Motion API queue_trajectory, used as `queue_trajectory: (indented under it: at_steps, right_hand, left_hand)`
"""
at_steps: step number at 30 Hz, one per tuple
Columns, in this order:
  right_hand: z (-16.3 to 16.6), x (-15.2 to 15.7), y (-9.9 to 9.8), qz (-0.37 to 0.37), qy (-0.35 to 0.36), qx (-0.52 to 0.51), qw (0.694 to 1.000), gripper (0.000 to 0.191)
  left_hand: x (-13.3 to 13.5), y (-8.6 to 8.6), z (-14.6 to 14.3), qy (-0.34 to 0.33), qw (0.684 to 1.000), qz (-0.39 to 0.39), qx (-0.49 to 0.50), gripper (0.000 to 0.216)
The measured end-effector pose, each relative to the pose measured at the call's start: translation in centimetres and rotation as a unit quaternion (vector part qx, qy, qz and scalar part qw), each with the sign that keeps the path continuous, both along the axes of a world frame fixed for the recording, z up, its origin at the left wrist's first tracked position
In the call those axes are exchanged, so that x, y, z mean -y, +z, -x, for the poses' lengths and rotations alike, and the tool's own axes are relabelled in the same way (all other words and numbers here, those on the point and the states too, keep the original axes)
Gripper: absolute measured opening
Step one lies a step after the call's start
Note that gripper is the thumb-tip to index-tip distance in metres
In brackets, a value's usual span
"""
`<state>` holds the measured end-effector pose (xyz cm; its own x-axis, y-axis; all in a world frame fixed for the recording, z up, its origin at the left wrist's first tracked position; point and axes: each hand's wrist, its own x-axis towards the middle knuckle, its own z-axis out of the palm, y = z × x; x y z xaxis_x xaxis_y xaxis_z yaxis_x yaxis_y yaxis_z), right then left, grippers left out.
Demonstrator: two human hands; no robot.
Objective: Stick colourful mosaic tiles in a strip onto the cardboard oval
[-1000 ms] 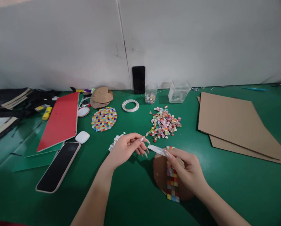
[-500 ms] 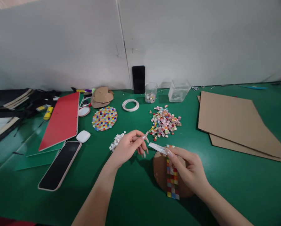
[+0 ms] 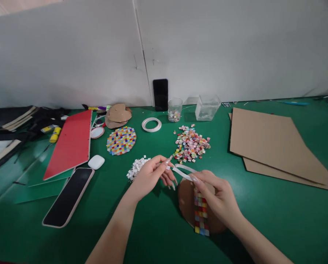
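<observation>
Head view: right hand (image 3: pixel 220 192), lower right of center, pinches pale strip (image 3: pixel 181 173) between thumb and index finger, no gap. Strip shows two bands, free end pointing left, near left fingertips. Left hand (image 3: pixel 150 175), frame center: thumb and index finger nearly together, other fingers loosely curled; cannot tell whether fingertips grip anything. Cardboard disc (image 3: pixel 185 200), lower center-right, partly under right hand; colored tile band (image 3: pixel 201 214) runs across it. Colored tile pile (image 3: pixel 191 143) above strip. White tile pile (image 3: pixel 135 168) just beside left hand.
</observation>
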<state>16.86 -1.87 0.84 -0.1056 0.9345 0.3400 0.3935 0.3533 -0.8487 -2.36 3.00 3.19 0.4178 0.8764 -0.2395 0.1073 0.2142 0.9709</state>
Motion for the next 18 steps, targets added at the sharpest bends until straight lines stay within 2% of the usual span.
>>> queue_trajectory:
  at_steps: [7, 13, 18]
  right_hand:
    - [-0.10, 0.02, -0.09, -0.018, 0.008, 0.004, 1.000, 0.022]
    - [0.01, 0.11, -0.34, -0.050, -0.052, 0.010, 0.997, 0.018]
    - [0.06, 0.19, -0.87, -0.027, -0.116, 0.027, 0.992, 0.018]
  left_hand:
    - [-0.18, -0.57, 0.12, 0.001, 1.000, -0.005, -0.006, 0.026]
    - [0.16, -0.03, -0.30, -0.011, 1.000, 0.008, 0.014, 0.033]
    - [0.65, 0.14, -0.70, -0.016, 0.998, 0.024, 0.056, 0.038]
